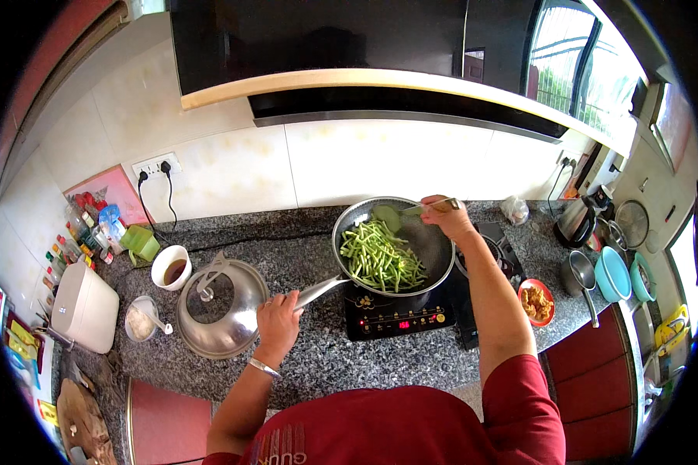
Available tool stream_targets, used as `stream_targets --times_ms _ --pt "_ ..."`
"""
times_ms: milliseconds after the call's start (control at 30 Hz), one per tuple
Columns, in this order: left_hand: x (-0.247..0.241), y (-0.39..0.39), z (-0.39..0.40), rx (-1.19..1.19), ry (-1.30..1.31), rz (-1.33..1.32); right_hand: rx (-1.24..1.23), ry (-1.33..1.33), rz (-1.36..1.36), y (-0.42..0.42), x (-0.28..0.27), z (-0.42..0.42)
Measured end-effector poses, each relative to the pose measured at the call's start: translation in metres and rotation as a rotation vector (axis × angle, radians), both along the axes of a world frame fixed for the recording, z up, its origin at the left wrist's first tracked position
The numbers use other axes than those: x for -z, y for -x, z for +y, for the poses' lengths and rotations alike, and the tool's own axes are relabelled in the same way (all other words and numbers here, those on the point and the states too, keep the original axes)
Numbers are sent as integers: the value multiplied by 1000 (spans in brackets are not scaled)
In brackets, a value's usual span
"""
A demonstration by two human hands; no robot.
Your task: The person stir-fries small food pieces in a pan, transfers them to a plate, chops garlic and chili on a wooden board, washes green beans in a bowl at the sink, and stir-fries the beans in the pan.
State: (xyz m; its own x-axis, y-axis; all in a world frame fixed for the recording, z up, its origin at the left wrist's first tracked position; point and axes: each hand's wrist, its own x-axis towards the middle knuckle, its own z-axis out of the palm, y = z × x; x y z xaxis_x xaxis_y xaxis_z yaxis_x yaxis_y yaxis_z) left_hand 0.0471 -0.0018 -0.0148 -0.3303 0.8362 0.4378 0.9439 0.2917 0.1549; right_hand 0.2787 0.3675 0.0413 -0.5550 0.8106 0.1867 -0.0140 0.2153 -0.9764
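A wok point(442, 256) sits on a black induction cooker point(404, 325) whose display is lit red. Cut green beans point(378, 256) lie heaped in the wok's left and middle part. My left hand point(279, 322) grips the wok's metal handle point(320, 292). Over the wok's far right rim, my right hand point(445, 218) holds a spatula by its handle. The spatula's green blade point(387, 218) rests at the far edge of the beans. To the left of my left hand lies a domed steel lid point(238, 308) with a glass centre.
A white cup of brown liquid point(172, 268) and a bowl of white granules with a spoon point(141, 319) stand left of the lid. On the right are a plate of browned food point(536, 303), a small saucepan point(578, 273), blue bowls point(612, 276) and an electric kettle point(575, 224). A range hood point(407, 113) hangs overhead.
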Motion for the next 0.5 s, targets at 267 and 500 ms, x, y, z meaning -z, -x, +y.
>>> stream_targets --times_ms 267,500 --pt "1 2 1 -39 30 -17 -335 -327 -418 -13 -118 -87" --pt "7 6 -1 -15 -25 -28 -304 -502 -535 -40 -178 -144"
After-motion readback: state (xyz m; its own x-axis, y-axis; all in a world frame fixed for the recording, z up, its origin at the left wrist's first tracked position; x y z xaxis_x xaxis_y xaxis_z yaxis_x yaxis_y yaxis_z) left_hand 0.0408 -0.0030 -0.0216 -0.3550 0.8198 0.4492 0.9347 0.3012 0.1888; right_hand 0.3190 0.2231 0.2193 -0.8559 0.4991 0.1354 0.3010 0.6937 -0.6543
